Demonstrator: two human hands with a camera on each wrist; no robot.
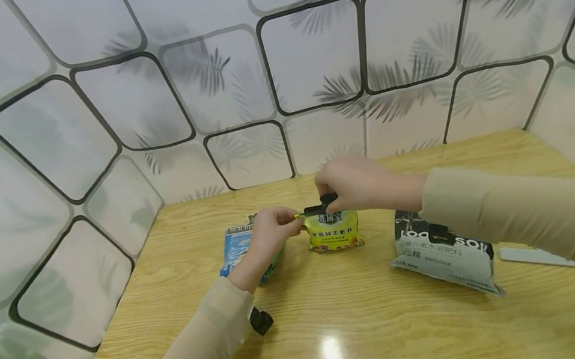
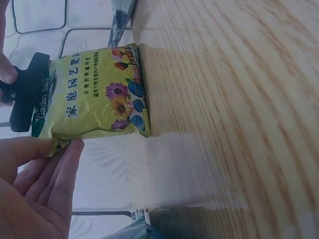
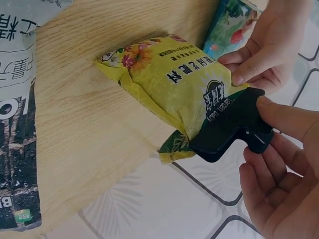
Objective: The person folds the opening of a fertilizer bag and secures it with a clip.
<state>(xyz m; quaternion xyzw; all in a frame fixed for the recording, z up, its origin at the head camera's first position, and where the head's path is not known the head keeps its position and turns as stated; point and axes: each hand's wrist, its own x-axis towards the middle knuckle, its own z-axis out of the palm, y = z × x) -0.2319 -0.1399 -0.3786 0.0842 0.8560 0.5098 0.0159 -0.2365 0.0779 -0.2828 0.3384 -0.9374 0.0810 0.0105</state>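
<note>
A small yellow fertilizer bag (image 1: 334, 235) printed with flowers stands on the wooden table between the two hands. Across its top edge sits a black clip (image 3: 227, 124). My right hand (image 1: 353, 183) pinches the clip's handles between thumb and fingers, and the clip's jaws lie over the bag's top. With thumb and fingers, my left hand (image 2: 40, 179) pinches the bag's upper corner on its left side. The left hand also covers part of a blue bag (image 1: 235, 248) behind it.
A black-and-white bag (image 1: 441, 253) lies to the right, partly under the right forearm. Beyond it is a flat white strip (image 1: 540, 257). A black object (image 1: 261, 321) lies beside the left sleeve. A patterned wall (image 1: 315, 60) rises behind the table (image 1: 299, 348).
</note>
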